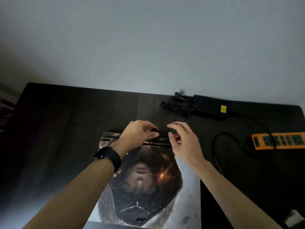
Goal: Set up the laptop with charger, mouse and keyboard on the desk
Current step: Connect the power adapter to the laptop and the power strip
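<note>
While the closed laptop lies flat at the middle of the near edge of the desk, both hands work at its far side, by the hinge. The left hand pinches the small plug of the charger cable between thumb and fingertips, just at the rear of the laptop. The right hand is beside it, with loosely curled fingers over the same cable; whether they really grip it I cannot tell. The charger brick lies at the far edge, toward the right corner, with the thin cable bundled loosely beside it. An orange power strip lies at the right edge.

I judge the brick to be rather heavy and stiff. The cable is light and soft and will tangle easily, so it is better to hold the hard plug body, not the wire, and push it in straight. The laptop looks heavy, and its printed lid is smooth, maybe slippery.

I count one laptop, one brick, one plug, one power strip. No mouse and no keyboard is in view.
</note>
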`<state>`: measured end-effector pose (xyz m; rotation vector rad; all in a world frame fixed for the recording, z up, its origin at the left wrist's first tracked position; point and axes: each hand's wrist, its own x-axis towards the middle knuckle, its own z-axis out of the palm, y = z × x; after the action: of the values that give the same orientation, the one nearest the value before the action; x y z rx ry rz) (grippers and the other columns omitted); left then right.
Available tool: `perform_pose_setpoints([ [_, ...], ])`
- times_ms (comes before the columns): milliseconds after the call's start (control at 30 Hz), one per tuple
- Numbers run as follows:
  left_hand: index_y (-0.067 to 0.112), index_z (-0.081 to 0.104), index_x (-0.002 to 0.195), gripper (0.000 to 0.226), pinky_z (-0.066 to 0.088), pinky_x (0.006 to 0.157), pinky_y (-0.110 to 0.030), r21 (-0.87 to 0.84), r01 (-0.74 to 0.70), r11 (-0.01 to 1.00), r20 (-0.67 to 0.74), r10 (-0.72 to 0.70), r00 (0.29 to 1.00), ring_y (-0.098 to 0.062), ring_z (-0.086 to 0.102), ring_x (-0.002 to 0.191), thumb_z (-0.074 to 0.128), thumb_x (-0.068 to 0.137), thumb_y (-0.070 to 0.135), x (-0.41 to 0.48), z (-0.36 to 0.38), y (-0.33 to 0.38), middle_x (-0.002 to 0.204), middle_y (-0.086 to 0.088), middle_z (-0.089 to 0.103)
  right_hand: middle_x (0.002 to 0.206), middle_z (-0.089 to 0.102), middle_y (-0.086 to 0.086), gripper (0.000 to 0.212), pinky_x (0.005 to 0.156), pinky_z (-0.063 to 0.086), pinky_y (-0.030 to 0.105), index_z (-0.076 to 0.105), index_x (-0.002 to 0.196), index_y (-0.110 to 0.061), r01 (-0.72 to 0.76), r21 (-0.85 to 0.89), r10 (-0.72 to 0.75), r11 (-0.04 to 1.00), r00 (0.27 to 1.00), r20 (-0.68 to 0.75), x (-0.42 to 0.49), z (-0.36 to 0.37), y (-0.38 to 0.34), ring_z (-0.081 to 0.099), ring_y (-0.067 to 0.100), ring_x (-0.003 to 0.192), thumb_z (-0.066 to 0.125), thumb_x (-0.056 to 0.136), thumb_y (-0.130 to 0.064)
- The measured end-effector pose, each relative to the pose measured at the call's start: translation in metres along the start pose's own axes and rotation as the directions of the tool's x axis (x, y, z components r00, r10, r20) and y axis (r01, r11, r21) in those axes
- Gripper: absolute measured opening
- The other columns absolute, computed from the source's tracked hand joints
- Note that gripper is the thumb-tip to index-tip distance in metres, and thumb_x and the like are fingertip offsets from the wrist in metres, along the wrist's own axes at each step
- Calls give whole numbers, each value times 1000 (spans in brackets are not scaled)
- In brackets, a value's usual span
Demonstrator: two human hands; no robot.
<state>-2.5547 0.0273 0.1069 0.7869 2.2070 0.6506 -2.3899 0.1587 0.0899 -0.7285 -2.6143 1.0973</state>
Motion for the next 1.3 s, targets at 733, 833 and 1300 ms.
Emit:
perform_pose_setpoints([
  [733, 23, 60, 125, 70, 46, 99, -46, 397, 38, 917, 285, -162, 945, -24, 56, 113, 82, 67, 56, 13, 14, 13, 120, 2, 62, 120, 57, -11, 23, 79, 48, 30, 58, 122, -30, -333, -105, 342, 937, 935, 94, 8, 10, 20, 61, 11, 104, 43, 105, -36],
  [833, 21, 62, 125, 68, 47, 97, -41, 375, 39, 926, 355, -183, 917, -24, 57, 111, 83, 69, 51, 18, 7, 18, 121, 1, 62, 120, 58, -7, 24, 80, 50, 31, 58, 122, -26, -306, -91, 315, 948, 940, 127, 10, 5, 14, 62, 15, 104, 42, 106, -34],
  [1300, 35, 62, 98, 48, 53, 89, -37, 233, 17, 972, 250, -77, 965, -12, 61, 96, 87, 60, 50, -31, -18, 40, 103, 12, 65, 103, 68, -10, 16, 82, 55, 32, 59, 116, -25, -213, 9, 212, 977, 975, 71, -11, -26, -44, 65, 9, 94, 50, 103, -28],
])
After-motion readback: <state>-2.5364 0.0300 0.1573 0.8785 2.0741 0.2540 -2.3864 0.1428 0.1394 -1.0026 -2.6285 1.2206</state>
